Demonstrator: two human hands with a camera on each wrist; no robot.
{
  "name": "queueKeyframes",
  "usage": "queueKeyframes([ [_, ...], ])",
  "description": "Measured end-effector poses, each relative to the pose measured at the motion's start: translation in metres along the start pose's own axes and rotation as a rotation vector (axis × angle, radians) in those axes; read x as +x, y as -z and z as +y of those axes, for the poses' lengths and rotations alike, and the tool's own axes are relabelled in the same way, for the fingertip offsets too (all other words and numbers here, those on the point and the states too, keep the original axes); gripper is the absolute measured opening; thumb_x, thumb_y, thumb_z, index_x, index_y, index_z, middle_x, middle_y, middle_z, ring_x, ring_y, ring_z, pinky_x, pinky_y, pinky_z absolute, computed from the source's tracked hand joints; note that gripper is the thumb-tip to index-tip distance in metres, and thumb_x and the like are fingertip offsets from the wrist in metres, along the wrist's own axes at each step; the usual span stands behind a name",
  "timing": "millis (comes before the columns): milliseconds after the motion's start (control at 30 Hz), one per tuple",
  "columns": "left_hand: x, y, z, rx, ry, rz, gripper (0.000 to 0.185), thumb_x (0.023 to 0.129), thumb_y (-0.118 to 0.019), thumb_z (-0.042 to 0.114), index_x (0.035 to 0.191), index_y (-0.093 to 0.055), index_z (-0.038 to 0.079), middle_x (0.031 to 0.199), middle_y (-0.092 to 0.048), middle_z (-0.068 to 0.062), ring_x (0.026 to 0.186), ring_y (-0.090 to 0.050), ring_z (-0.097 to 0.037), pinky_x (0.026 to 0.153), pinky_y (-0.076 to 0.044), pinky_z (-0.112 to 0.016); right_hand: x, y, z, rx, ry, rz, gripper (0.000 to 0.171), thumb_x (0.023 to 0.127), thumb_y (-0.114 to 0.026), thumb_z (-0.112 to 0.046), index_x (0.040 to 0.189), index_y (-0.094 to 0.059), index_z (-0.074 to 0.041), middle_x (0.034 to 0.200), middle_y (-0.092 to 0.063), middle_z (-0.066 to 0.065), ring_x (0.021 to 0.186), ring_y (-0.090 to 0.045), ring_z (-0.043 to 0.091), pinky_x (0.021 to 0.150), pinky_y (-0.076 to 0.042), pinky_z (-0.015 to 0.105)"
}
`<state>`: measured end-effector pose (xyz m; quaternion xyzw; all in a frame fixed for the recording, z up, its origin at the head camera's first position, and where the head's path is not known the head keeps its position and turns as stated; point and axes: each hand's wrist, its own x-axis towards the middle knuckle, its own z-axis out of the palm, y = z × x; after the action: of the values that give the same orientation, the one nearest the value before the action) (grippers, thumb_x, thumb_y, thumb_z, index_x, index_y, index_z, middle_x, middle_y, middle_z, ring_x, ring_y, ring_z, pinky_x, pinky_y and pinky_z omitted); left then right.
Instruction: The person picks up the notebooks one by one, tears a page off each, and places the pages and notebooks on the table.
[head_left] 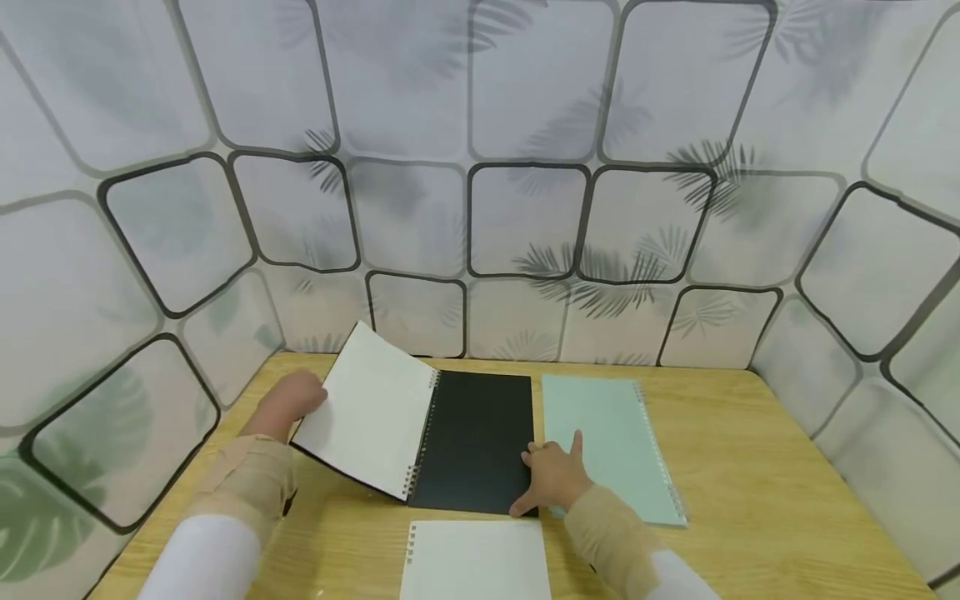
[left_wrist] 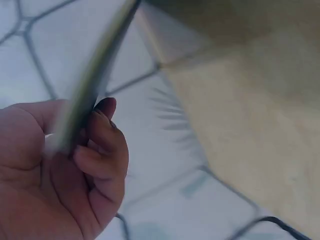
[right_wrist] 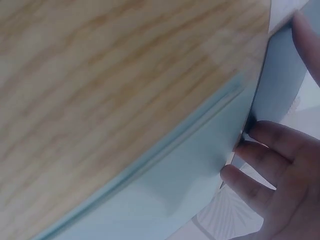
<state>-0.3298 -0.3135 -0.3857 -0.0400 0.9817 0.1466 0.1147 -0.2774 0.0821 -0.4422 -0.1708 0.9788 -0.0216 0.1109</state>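
An open spiral notebook lies mid-table, its black inner side [head_left: 472, 442] flat and its white leaf [head_left: 371, 412] raised and tilted to the left. My left hand [head_left: 288, 400] grips the leaf's outer edge; in the left wrist view the blurred leaf edge [left_wrist: 95, 75] sits pinched between thumb and fingers [left_wrist: 102, 150]. My right hand [head_left: 551, 477] rests flat on the black side's right edge, index finger reaching onto a pale green notebook [head_left: 607, 442]. The right wrist view shows those fingers [right_wrist: 270, 165] at the dark edge beside the green notebook [right_wrist: 165, 185].
A white spiral notebook [head_left: 476, 558] lies closed at the near edge of the wooden table [head_left: 750, 467]. Patterned screen walls [head_left: 525, 217] close in the back and both sides.
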Motion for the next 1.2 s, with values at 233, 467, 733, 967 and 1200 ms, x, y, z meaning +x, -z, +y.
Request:
queueKeyframes([
  [233, -0.040, 0.034, 0.099, -0.246, -0.086, -0.017, 0.033, 0.092, -0.042, 0.020, 0.061, -0.033, 0.015, 0.049, -0.030, 0.005, 0.043, -0.029, -0.009, 0.046, -0.033, -0.025, 0.003, 0.012, 0.003, 0.145, -0.048, -0.019, 0.070, 0.069, -0.076, -0.047, 0.126, -0.057, -0.012, 0.137, -0.051, 0.008, 0.127, -0.044, 0.034, 0.104, -0.002, 0.072],
  [467, -0.049, 0.013, 0.159, -0.431, -0.110, 0.006, 0.024, 0.094, -0.041, 0.020, 0.072, -0.037, 0.011, 0.057, -0.039, 0.000, 0.049, -0.041, -0.013, 0.048, -0.035, -0.025, 0.012, 0.043, 0.003, 0.830, -0.014, 0.163, 0.037, 0.096, -0.048, -0.032, 0.121, -0.059, -0.007, 0.115, -0.064, 0.012, 0.105, -0.061, 0.028, 0.099, -0.038, 0.054],
  [733, -0.043, -0.030, 0.211, -0.458, -0.150, 0.064, 0.028, 0.090, -0.049, 0.022, 0.066, -0.040, 0.012, 0.048, -0.042, 0.001, 0.044, -0.041, -0.014, 0.045, -0.034, -0.025, 0.009, 0.058, -0.005, 1.232, -0.017, 0.054, 0.055, 0.097, -0.033, -0.047, 0.132, -0.049, -0.007, 0.113, -0.066, 0.014, 0.092, -0.065, 0.020, 0.091, -0.047, 0.045],
  [967, -0.046, -0.065, 0.240, -0.412, -0.203, 0.017, 0.029, 0.092, -0.050, 0.025, 0.068, -0.045, 0.010, 0.049, -0.047, -0.001, 0.044, -0.048, -0.015, 0.043, -0.034, -0.024, 0.005, 0.048, -0.007, 1.368, -0.046, 0.028, 0.057, 0.096, -0.033, -0.052, 0.113, -0.059, -0.005, 0.089, -0.065, 0.004, 0.078, -0.061, 0.014, 0.078, -0.054, 0.039],
  [1200, -0.042, -0.072, 0.229, -0.462, -0.194, -0.026, 0.029, 0.097, -0.045, 0.029, 0.080, -0.052, 0.007, 0.058, -0.052, -0.004, 0.049, -0.056, -0.016, 0.049, -0.045, -0.026, 0.002, 0.041, 0.000, 1.316, -0.117, 0.043, 0.036, 0.095, -0.049, -0.030, 0.114, -0.058, -0.001, 0.076, -0.054, 0.001, 0.065, -0.054, 0.011, 0.062, -0.050, 0.029],
])
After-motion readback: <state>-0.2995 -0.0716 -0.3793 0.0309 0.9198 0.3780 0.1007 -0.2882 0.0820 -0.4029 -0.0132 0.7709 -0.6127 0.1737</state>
